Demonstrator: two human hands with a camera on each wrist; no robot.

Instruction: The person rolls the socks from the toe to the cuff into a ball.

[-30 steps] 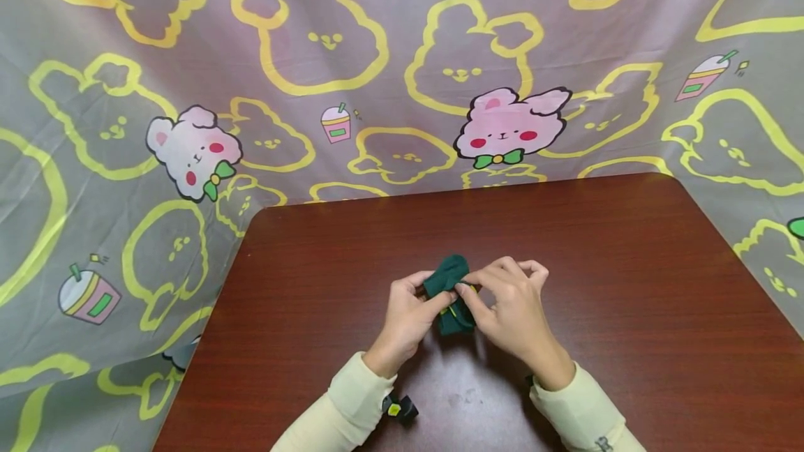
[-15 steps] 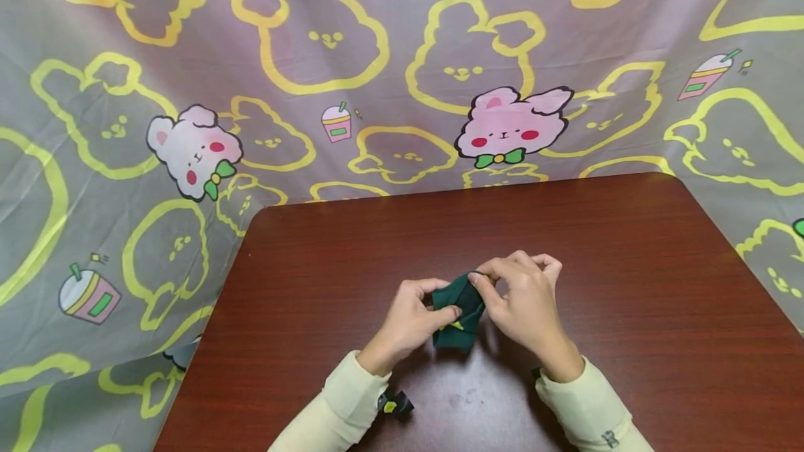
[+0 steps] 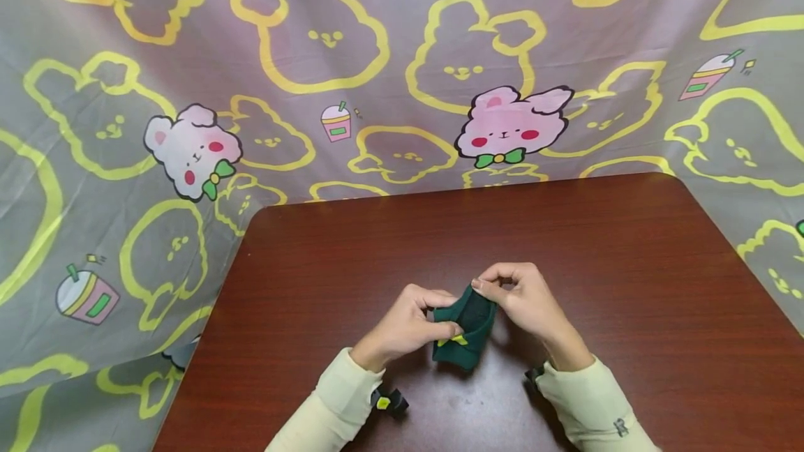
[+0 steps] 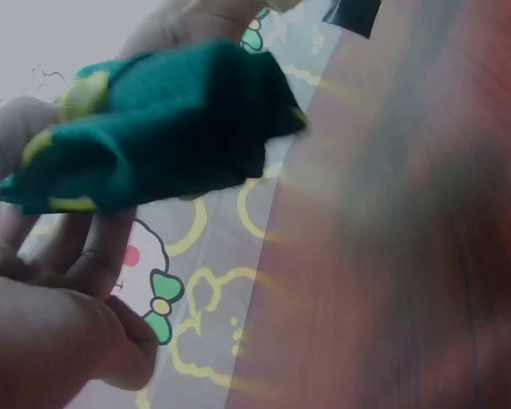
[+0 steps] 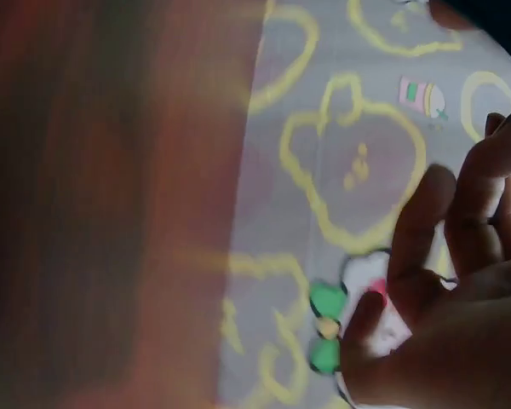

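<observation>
A dark green sock (image 3: 480, 330) with yellow patches is bunched up and held above the table in the head view. Its opening is spread, showing a darker inside. On its left side my left hand (image 3: 408, 323) grips it, thumb over the front and fingers behind. My right hand (image 3: 527, 298) pinches the upper right edge between thumb and forefinger. The left wrist view shows the folded sock (image 4: 179, 128) close up and slightly blurred, with yellow bits at its left end. In the right wrist view, my right hand (image 5: 460, 290) is at the right, the sock mostly out of frame.
A reddish-brown wooden table (image 3: 352, 250) lies under both hands. Patterned cloth (image 3: 389, 33) with cartoon bears and rabbits hangs behind it and along both sides. Dark wrist straps (image 3: 392, 403) show by the cuffs of the pale sleeves.
The sock has been pulled from a narrow bundle into a wider, open pocket. My right hand has moved right and tugs its edge outward; the left still grips it, slightly lower.
</observation>
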